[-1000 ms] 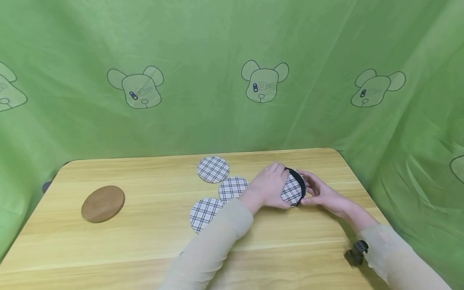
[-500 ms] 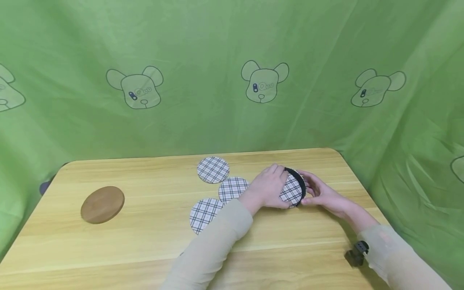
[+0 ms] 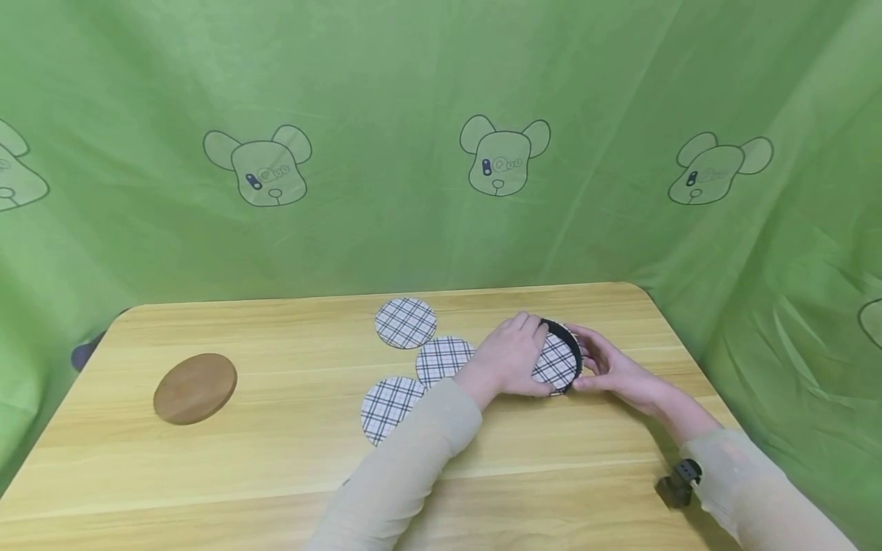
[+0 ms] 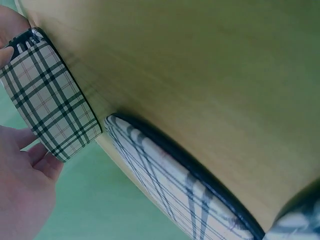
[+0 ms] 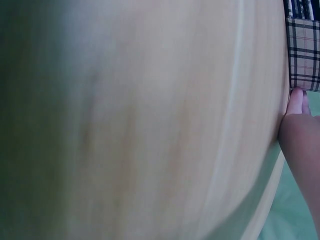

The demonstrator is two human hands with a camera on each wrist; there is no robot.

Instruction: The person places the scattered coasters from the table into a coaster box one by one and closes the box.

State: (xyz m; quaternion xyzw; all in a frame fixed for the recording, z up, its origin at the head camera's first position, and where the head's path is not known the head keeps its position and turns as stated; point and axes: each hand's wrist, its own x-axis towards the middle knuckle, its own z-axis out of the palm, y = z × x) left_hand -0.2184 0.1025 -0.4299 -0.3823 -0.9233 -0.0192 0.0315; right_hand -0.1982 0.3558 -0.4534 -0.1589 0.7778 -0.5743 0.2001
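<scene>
On the right side of the table, both hands hold a round plaid case [image 3: 556,360] with a black inner rim. In the left wrist view its checked side wall [image 4: 55,100] and dark striped inside show. The left hand [image 3: 508,356] spreads over the case's left side, thumb low along the near edge, hiding part of it. From the right, the right hand [image 3: 613,371] grips the rim with curved fingers and thumb. In the right wrist view, fingertips of the right hand [image 5: 300,130] touch the bottom of the checked wall.
Three matching plaid discs lie left of the case: the back disc [image 3: 405,322], the middle disc [image 3: 444,360] and the front disc [image 3: 389,409], the last partly behind the left sleeve. A brown round disc [image 3: 195,389] lies far left. Green curtain [image 3: 386,191] surrounds the table.
</scene>
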